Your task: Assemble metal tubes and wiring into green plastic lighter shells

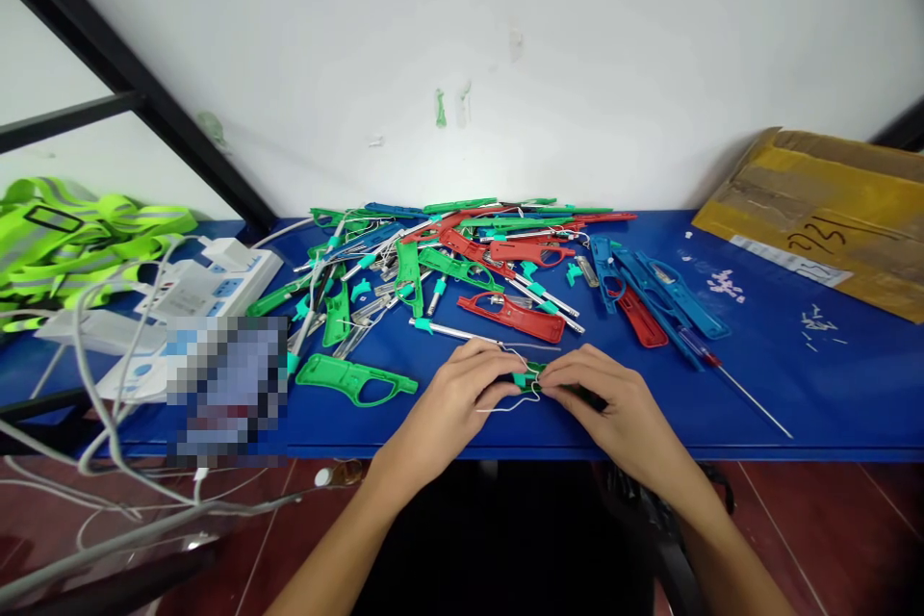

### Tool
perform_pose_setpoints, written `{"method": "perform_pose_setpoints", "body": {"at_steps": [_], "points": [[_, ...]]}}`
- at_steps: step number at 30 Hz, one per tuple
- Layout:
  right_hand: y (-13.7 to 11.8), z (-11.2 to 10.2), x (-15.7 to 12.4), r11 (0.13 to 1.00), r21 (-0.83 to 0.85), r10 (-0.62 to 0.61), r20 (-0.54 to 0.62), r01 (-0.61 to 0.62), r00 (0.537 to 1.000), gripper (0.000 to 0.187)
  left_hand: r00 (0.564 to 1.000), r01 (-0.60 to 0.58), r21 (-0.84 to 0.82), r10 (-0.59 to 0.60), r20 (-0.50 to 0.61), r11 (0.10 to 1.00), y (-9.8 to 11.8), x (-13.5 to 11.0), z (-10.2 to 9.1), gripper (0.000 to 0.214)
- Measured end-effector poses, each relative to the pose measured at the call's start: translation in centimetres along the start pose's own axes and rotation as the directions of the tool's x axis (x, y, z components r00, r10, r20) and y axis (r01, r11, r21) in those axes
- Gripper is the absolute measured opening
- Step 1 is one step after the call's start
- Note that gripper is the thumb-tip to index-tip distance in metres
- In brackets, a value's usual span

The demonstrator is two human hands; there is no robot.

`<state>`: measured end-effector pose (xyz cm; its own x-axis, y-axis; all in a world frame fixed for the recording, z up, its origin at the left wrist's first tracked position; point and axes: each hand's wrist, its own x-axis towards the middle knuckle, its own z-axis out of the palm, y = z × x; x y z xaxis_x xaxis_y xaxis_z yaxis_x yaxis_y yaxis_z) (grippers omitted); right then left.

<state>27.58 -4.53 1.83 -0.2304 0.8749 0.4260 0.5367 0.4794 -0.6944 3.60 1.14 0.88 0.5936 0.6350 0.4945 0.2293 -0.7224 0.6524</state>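
Holding a small green piece (pixel 529 374) between them, the left hand (pixel 462 395) and the right hand (pixel 613 404) met close to the front edge of the blue bench (pixel 852 385), near its middle. Both hands were closed on this piece, the fingertips of each hand pinching 1 end of it. A thin white wire (pixel 505 406) hung from the piece and curved under the left fingers.

Just left of the left hand, 1 green handle shell (pixel 353 378) lay flat on the bench. Behind the hands lay a red handle shell (pixel 512 316), and further back, toward the wall, a mixed pile of green, red and blue shells (pixel 462 245) with metal rods in it. Some blue shells (pixel 664 298) lay apart to the right of the pile, with a long thin rod (pixel 743 393) beside them.

At the left end of the bench stood a white power strip (pixel 217 284) with grey cables, and beyond it lay bright yellow-green vests (pixel 64 231). A cardboard box (pixel 823 202) rested at the back right corner, with small white bits (pixel 726 284) scattered near it.
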Motion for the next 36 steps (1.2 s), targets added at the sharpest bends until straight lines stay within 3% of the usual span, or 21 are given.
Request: {"method": "perform_pose_setpoints", "body": {"at_steps": [9, 16, 23, 28, 36], "points": [[0.05, -0.01, 0.18, 1.0, 0.018, 0.018, -0.002, -0.018, 1.0, 0.012, 0.998, 0.032, -0.034, -0.034, -0.059, 0.999, -0.2, 0.11, 0.21, 0.019], [0.01, -0.03, 0.24, 0.999, 0.009, 0.031, -0.001, -0.031, 1.0, 0.012, 0.986, 0.106, 0.242, -0.071, -0.149, 0.965, -0.51, -0.32, 0.0, 0.024], [0.15, 0.07, 0.11, 0.999, -0.027, -0.017, -0.008, 0.016, 1.0, 0.014, 0.968, 0.252, 0.131, -0.247, -0.051, 0.959, -0.54, -0.57, -0.24, 0.005], [0.15, 0.11, 0.1, 1.0, -0.023, 0.005, 0.0, -0.005, 1.0, 0.015, 0.952, 0.305, 0.114, -0.302, -0.045, 0.945, -0.1, -0.47, -0.31, 0.008], [0.17, -0.04, 0.0, 1.0, -0.003, -0.003, 0.012, 0.003, 1.0, 0.017, 0.982, 0.186, 0.22, -0.184, -0.034, 0.957, 0.34, -0.36, -0.26, 0.012]]}}
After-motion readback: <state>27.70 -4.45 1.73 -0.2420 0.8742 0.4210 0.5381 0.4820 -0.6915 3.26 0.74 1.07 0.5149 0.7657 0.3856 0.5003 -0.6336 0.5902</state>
